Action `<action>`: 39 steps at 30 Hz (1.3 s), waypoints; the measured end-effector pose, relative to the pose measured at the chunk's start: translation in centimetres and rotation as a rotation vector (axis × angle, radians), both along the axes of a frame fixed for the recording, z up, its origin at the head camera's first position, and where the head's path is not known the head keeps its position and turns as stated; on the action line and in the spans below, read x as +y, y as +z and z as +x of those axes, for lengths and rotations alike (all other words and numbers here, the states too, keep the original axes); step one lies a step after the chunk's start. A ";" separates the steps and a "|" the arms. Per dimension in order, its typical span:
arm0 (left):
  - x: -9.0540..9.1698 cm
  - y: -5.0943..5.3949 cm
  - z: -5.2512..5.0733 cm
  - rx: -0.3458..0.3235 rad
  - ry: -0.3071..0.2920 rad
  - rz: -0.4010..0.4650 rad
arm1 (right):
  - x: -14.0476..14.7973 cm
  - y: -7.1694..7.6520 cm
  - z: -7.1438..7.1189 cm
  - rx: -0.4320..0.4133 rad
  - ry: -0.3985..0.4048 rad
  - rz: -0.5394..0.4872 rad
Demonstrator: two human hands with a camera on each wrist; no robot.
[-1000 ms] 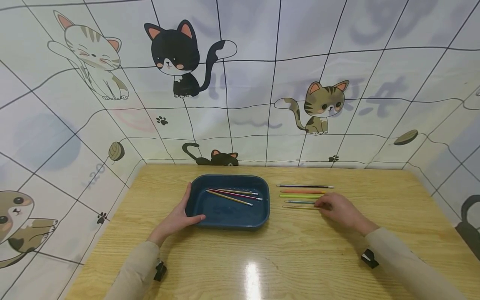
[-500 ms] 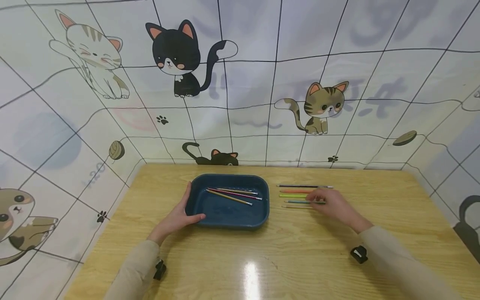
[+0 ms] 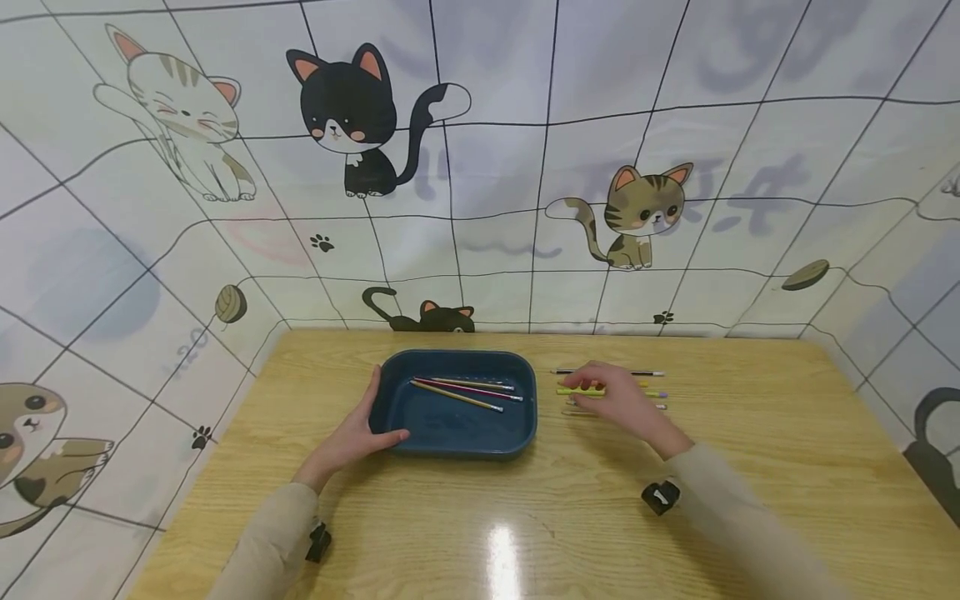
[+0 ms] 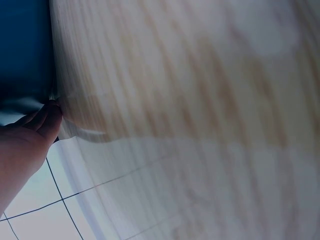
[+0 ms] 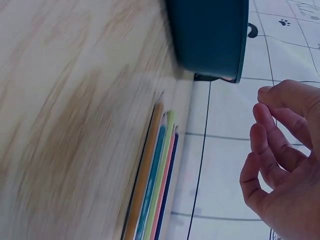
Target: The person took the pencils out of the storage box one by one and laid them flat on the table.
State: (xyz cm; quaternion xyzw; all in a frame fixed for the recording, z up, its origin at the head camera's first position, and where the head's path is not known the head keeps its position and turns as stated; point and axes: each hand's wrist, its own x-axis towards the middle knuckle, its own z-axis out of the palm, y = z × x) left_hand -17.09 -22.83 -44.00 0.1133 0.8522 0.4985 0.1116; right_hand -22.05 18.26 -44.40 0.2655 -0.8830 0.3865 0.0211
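Observation:
My left hand [image 3: 348, 446] holds the left end of a dark blue tray [image 3: 442, 432], its thumb over the near rim and its fingers along the outer side. Inside the tray lie a yellow pencil [image 3: 453, 394], a dark red pencil [image 3: 480, 390] and another yellowish pencil [image 3: 491, 385]. My right hand [image 3: 618, 400] hovers over a row of pencils right of the tray, fingers loosely bent. In the right wrist view nothing shows between its fingers [image 5: 272, 142]. That row has a brown pencil [image 5: 142, 170], a teal one [image 5: 154, 167], a lime one [image 5: 162, 170], a pink one and a dark one.
The light wooden table [image 3: 435, 525] meets a white cloth wall [image 3: 495, 242] printed with cats and grid lines. Another cloth side rises at the left. A dark object [image 3: 933, 450] appears at the right edge of the head view.
My right hand has moved left along the pencil row, from the right ends toward the left ends nearer the tray. The left hand and tray have stayed in place.

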 end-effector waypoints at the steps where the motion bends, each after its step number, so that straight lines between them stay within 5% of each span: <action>1: 0.0 0.0 0.0 -0.001 0.001 -0.001 | -0.3 0.1 0.0 -0.001 0.003 -0.008; 7: -0.1 -0.3 -0.1 0.016 0.002 0.003 | -2.2 0.4 -0.1 -0.005 0.018 -0.059; 15: -1.3 -3.5 -1.3 0.030 0.011 -0.012 | -4.6 0.8 -0.2 0.024 0.090 -0.080; 39: -1.5 -4.0 -1.5 0.053 0.009 -0.034 | -10.6 0.0 0.1 -0.057 0.197 -0.125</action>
